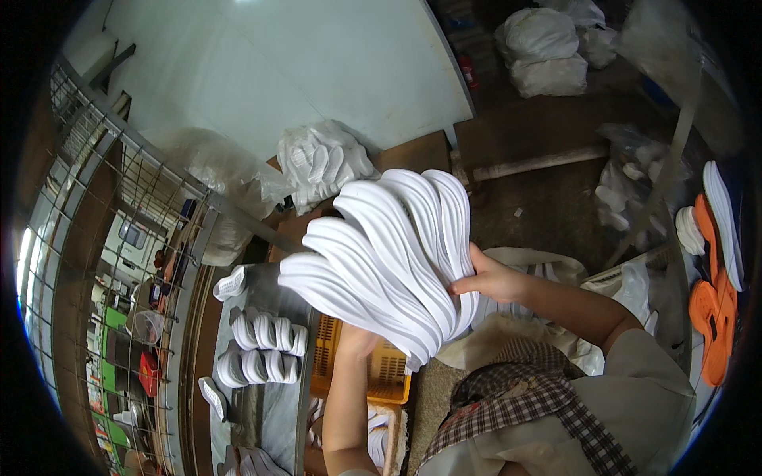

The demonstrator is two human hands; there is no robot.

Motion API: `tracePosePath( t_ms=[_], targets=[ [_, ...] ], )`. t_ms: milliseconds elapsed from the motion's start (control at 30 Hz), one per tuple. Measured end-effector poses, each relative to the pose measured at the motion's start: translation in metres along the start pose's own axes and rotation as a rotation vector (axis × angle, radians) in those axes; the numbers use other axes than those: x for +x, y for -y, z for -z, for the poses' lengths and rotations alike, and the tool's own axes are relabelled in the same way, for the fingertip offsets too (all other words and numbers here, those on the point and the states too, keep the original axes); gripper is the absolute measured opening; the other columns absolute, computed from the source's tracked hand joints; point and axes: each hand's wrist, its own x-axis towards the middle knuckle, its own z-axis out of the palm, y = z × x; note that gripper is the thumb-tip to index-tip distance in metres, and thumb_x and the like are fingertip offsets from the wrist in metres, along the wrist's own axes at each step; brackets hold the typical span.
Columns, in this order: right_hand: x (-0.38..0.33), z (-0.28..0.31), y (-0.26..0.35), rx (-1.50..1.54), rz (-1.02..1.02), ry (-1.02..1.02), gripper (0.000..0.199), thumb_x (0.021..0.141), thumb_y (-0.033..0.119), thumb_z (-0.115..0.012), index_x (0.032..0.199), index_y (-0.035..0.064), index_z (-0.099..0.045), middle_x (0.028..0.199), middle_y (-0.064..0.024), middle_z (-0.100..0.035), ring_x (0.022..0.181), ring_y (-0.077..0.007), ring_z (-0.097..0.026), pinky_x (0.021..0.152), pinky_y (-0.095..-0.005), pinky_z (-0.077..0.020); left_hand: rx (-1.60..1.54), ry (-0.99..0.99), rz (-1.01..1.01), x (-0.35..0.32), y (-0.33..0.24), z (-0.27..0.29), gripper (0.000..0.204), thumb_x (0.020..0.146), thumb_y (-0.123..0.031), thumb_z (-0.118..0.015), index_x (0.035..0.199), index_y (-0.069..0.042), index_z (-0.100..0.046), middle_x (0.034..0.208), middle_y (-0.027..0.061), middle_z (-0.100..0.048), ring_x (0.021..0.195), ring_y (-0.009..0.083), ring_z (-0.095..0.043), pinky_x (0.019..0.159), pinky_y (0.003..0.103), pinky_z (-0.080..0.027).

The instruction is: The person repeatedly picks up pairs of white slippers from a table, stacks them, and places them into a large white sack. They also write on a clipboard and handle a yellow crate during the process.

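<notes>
A thick bundle of white shoe soles (381, 254) is held up in front of me, pressed side by side with their ribbed edges showing. My left hand (359, 339) is under the bundle's lower left side, its fingers mostly hidden behind the soles. At the right end my right hand (492, 279) grips the outermost soles, thumb on the near face. Below the bundle stands a yellow plastic crate (389, 386), partly covered by my left arm and the soles.
On the left, a grey tabletop (278, 412) carries short rows of white soles (266, 333). Wire mesh (119, 170) rises beyond it. A clear bag of soles (317, 163) leans by the pale wall panel (294, 71). Orange soles (714, 309) lie at far right.
</notes>
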Motion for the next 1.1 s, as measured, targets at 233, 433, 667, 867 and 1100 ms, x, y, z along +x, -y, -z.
tracePosePath(
  t_ms=[233,433,667,867,1100],
  targets=[
    [0.005,0.014,-0.011,-0.297,0.339,-0.021,0.081,0.079,0.008,-0.066,0.139,0.0,-0.012,0.134,-0.0158,-0.035,0.122,-0.0197,-0.036,0.101,-0.0319,-0.0323,0.082,-0.077,-0.118,0.005,0.011,0.0,0.058,0.088,-0.025,-0.056,0.135,-0.002,-0.031,0.131,0.0146,-0.041,0.119,0.0263,-0.043,0.099,0.04,-0.038],
    [0.026,0.033,0.002,-0.903,0.623,0.015,0.074,0.075,0.012,-0.068,0.136,0.0023,-0.026,0.129,-0.0178,-0.043,0.117,-0.0243,-0.045,0.099,-0.0356,-0.0366,-0.145,-0.058,-0.082,0.016,0.038,-0.029,0.058,0.088,-0.025,-0.056,0.134,-0.002,-0.031,0.132,0.0156,-0.04,0.119,0.0274,-0.043,0.098,0.04,-0.038],
    [-0.021,0.065,-0.015,-0.16,-0.033,0.047,0.067,0.079,0.026,-0.065,0.135,0.0077,-0.034,0.131,-0.0122,-0.044,0.117,-0.0251,-0.045,0.101,-0.0393,-0.0345,-0.237,-0.096,0.004,0.051,0.055,-0.033,0.058,0.087,-0.025,-0.056,0.134,-0.001,-0.032,0.132,0.0167,-0.039,0.119,0.0286,-0.042,0.098,0.041,-0.038],
    [-0.054,0.069,-0.071,0.128,-0.138,-0.089,0.076,0.077,0.037,-0.063,0.138,0.0086,-0.027,0.136,-0.014,-0.035,0.126,-0.026,-0.034,0.103,-0.0418,-0.0285,-0.243,-0.132,0.134,0.043,0.097,-0.028,0.058,0.086,-0.024,-0.057,0.133,-0.001,-0.033,0.132,0.0178,-0.039,0.119,0.0297,-0.041,0.098,0.041,-0.037],
    [-0.077,0.072,-0.109,0.757,-0.188,-0.183,0.079,0.071,0.021,-0.063,0.139,0.0026,-0.026,0.134,-0.0168,-0.039,0.121,-0.0257,-0.042,0.103,-0.0365,-0.0313,-0.179,-0.186,0.341,0.01,0.144,-0.016,0.058,0.085,-0.024,-0.057,0.132,-0.001,-0.033,0.132,0.0189,-0.038,0.119,0.0309,-0.041,0.098,0.042,-0.037]
  ],
)
